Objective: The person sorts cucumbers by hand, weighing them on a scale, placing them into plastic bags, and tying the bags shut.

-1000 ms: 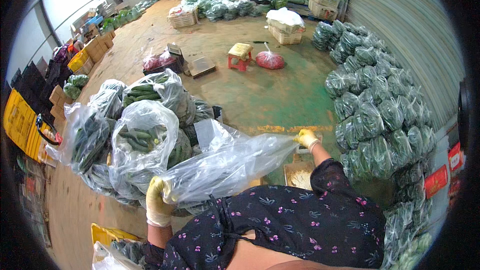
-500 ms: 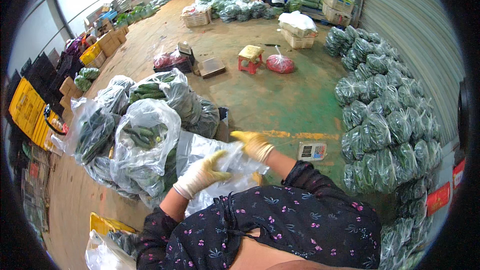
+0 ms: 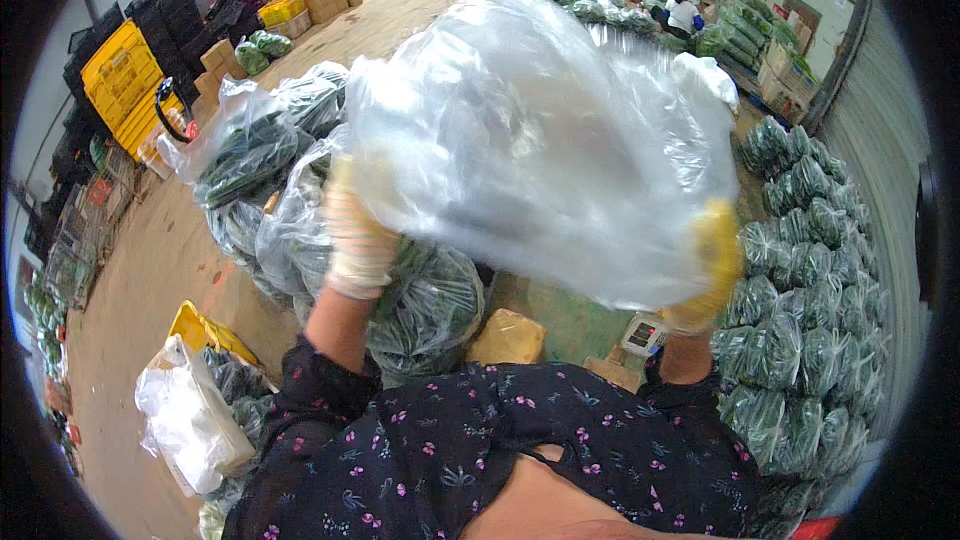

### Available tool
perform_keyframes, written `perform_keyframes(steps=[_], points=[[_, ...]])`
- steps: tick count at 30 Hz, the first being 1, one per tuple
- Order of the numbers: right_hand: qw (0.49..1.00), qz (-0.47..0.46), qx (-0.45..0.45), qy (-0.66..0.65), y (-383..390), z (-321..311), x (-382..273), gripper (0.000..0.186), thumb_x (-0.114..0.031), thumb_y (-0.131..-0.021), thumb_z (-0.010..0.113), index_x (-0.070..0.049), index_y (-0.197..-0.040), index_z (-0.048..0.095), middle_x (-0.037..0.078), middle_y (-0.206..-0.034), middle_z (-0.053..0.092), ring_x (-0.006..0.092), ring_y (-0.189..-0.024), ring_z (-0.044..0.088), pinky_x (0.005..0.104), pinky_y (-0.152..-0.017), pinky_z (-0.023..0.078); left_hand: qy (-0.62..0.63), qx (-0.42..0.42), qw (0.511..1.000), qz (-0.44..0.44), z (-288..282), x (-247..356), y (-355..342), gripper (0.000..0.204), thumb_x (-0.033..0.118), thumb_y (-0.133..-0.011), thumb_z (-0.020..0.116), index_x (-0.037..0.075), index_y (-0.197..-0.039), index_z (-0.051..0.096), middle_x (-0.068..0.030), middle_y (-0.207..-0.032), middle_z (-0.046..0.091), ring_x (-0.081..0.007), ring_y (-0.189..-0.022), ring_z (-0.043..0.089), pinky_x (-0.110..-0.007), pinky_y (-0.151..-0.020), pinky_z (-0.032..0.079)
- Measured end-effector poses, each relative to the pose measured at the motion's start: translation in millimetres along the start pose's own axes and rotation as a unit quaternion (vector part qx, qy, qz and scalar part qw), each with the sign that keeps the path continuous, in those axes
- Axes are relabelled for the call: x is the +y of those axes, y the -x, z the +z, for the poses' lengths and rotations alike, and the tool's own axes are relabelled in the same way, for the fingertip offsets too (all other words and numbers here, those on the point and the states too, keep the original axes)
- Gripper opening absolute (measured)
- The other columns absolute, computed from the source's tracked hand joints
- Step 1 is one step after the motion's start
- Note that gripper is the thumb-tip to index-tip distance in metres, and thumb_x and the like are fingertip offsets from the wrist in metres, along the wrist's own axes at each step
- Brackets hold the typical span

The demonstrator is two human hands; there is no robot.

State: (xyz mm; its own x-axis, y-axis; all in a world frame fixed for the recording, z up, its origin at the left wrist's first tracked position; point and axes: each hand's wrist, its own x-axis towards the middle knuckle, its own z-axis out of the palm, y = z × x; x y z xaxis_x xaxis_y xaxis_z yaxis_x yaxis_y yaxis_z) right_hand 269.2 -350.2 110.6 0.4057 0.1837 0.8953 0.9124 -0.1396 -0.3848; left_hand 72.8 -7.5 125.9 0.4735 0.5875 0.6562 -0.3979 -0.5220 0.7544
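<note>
A large clear plastic bag [image 3: 530, 140] is held up and spread in front of me, blurred by movement. My left hand [image 3: 355, 230], in a pale yellow glove, grips its left side just in front of the plastic-bagged cucumbers [image 3: 420, 310]. On the bag's right side, my right hand [image 3: 705, 260], in a yellow glove, is closed on the plastic, with its fingertips blurred. Below the bag are a yellowish block-like object [image 3: 505, 338] and a small scale [image 3: 642, 335] with a red display.
Stacked bags of green vegetables [image 3: 800, 330] line the shutter on my right. Low at left are a white sack [image 3: 185, 410] and yellow crate [image 3: 200, 325]; upright yellow panels [image 3: 120, 90] stand farther back. Co-workers [image 3: 685, 15] are among produce piles at the back.
Half a second ago both hands were low and close together over the plastic. They have risen and moved apart, lifting the bag and spreading it wide. The view has shifted too.
</note>
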Motion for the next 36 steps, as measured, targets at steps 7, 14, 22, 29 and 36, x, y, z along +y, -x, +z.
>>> perform_keyframes(steps=[7, 14, 22, 29, 36], points=[[0.681, 0.285, -0.634, 0.23, 189, 2, 125, 0.045, -0.036, -0.082, 0.064, -0.016, -0.122, 0.062, 0.015, -0.118, 0.063, 0.0305, -0.108, 0.061, 0.0385, -0.094, 0.047, -0.533, -0.475, 0.677, -0.178, -32, -136, 187, 0.017, 0.024, -0.076, 0.06, 0.011, -0.08, 0.069, -0.0157, -0.084, 0.069, -0.033, -0.081, 0.068, -0.044, -0.071, 0.053], [0.716, 0.375, -0.564, 0.169, 179, -10, 147, 0.047, -0.039, -0.078, 0.069, -0.01, -0.114, 0.065, 0.017, -0.111, 0.066, 0.0328, -0.102, 0.063, 0.0372, -0.088, 0.049, -0.553, -0.345, 0.718, -0.244, -42, -91, 188, 0.027, 0.034, -0.075, 0.066, 0.008, -0.082, 0.068, -0.0144, -0.086, 0.068, -0.0332, -0.081, 0.066, -0.044, -0.073, 0.052], [0.676, 0.353, -0.632, 0.138, 143, 49, 125, 0.064, -0.059, -0.081, 0.059, -0.003, -0.113, 0.065, 0.019, -0.113, 0.065, 0.0335, -0.108, 0.059, 0.0392, -0.094, 0.045, 0.136, -0.316, 0.766, -0.543, -8, -37, 186, 0.025, 0.017, -0.085, 0.058, -0.005, -0.097, 0.065, -0.0108, -0.105, 0.067, -0.0295, -0.104, 0.062, -0.042, -0.1, 0.042], [0.785, 0.166, -0.52, 0.291, 80, 78, 96, 0.06, -0.052, -0.071, 0.071, -0.008, -0.112, 0.064, 0.017, -0.108, 0.065, 0.0337, -0.104, 0.06, 0.0433, -0.09, 0.046, 0.51, -0.064, 0.718, -0.468, -28, -34, 173, 0.037, 0.033, -0.093, 0.042, 0.003, -0.083, 0.06, -0.0123, -0.077, 0.059, -0.0336, -0.078, 0.059, -0.057, -0.093, 0.041], [0.817, 0.03, -0.53, -0.226, 94, 124, -32, 0.035, -0.022, -0.079, 0.071, -0.008, -0.11, 0.065, 0.011, -0.11, 0.065, 0.0287, -0.102, 0.061, 0.0388, -0.089, 0.048, 0.397, -0.021, 0.793, -0.461, -29, -47, 202, 0.051, 0.047, -0.098, 0.041, 0.0, -0.099, 0.06, -0.0153, -0.094, 0.065, -0.0313, -0.094, 0.061, -0.047, -0.093, 0.045]])
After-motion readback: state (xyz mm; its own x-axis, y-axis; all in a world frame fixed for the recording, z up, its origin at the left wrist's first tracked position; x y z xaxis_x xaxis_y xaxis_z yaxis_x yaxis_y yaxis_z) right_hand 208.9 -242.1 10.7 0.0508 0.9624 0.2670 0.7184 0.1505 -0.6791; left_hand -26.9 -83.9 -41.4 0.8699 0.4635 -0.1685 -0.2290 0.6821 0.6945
